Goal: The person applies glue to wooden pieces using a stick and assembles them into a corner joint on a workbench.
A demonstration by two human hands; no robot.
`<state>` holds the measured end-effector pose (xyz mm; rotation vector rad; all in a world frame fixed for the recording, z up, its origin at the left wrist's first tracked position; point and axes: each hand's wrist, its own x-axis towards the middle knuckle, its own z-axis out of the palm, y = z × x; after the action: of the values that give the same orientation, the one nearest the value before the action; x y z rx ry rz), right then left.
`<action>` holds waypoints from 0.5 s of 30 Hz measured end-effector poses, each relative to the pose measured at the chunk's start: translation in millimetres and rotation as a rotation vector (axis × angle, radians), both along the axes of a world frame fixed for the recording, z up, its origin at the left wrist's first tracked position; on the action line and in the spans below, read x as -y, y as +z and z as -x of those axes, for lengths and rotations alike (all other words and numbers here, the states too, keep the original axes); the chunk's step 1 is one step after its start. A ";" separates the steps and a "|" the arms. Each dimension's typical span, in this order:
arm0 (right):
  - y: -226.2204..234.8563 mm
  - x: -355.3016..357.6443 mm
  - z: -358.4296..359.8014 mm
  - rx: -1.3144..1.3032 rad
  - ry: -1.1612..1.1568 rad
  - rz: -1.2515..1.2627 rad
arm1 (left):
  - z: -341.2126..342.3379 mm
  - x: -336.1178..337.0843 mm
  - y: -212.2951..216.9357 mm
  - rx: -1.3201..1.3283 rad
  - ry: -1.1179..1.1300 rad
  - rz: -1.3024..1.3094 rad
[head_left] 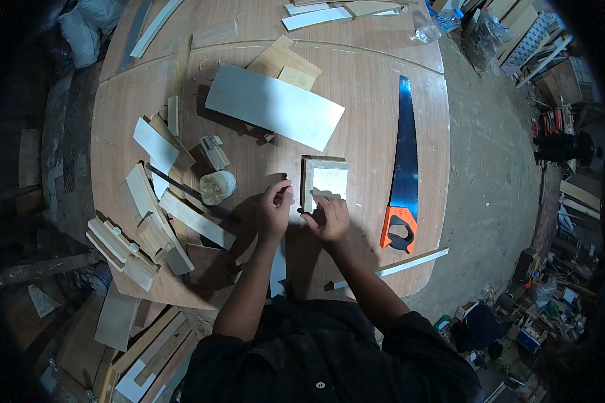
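A small square wooden box-like piece (331,180) with a pale top and raised darker edges lies at the middle of the table. My right hand (329,220) grips its near end, fingers bent over the top and thumb by the near left corner. Just left of the piece, my left hand (275,205) is raised with thumb and fingertips pinched together; what they hold, if anything, is too small to make out. A round tub (217,187) of pale stuff stands left of that hand, with a small grooved wooden block (214,152) behind it.
A handsaw (405,154) with an orange and black handle lies at right. Beyond my hands, a wide white board (275,105) rests on wood offcuts. Strips and profiled pieces (144,201) crowd the left side. A narrow strip (413,262) lies near right; a plastic bottle (438,25) lies far right.
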<state>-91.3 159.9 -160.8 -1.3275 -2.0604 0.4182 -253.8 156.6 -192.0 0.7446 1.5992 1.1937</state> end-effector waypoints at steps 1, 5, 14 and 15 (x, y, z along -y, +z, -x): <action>-0.3 -0.2 -1.5 -0.010 0.004 -0.005 | 2.4 2.7 3.3 -0.019 -0.027 -0.012; -4.7 0.1 -5.5 0.001 0.034 0.010 | 11.3 17.1 17.2 -0.175 -0.147 -0.095; -14.2 1.8 -5.5 0.014 0.033 0.023 | 9.4 29.9 26.4 -0.280 -0.289 -0.106; -14.2 1.7 -6.3 0.023 0.045 0.050 | 9.3 29.0 25.9 -0.338 -0.291 -0.136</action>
<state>-85.1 158.2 -175.0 -1.3231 -2.1150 0.4793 -263.1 127.5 -166.1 1.2755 1.6177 1.0072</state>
